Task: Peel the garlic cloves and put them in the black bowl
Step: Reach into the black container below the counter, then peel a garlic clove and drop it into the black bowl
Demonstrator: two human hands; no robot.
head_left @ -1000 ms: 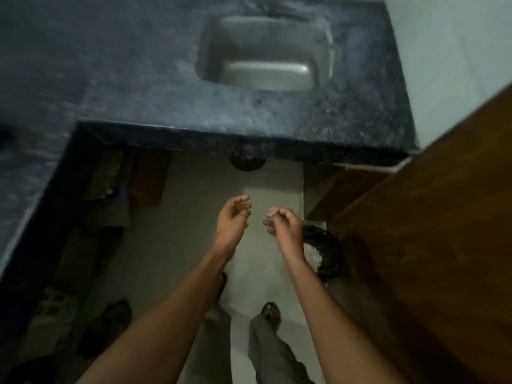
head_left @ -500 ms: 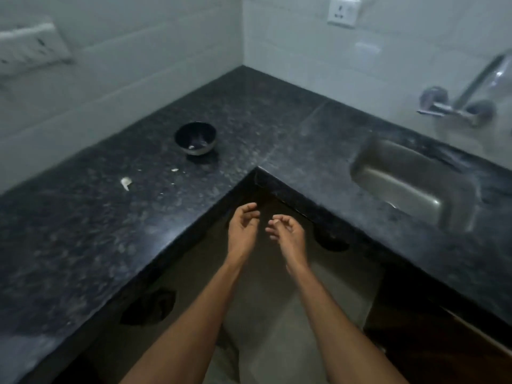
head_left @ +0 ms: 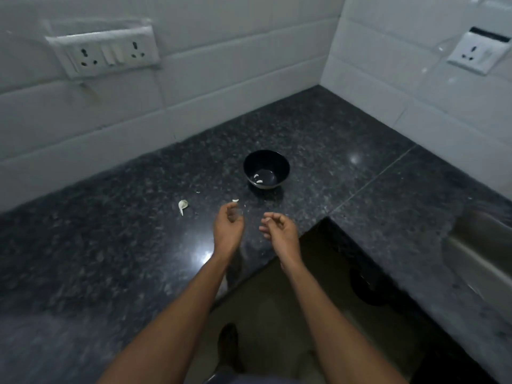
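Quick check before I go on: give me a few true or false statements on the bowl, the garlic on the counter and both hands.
1. The black bowl stands upright on the countertop. True.
2. The bowl is empty. False: pale cloves lie in its bottom.
3. An unpeeled garlic clove lies left of the bowl. True.
4. The left hand grips that clove. False: it holds nothing.
5. The right hand is inside the bowl. False: it hovers at the counter's edge.

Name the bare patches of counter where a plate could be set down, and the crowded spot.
Free: the counter between bowl and corner walls, and the near-left stretch below the clove. Crowded: between clove, bowl and both hands, where a small white piece lies.
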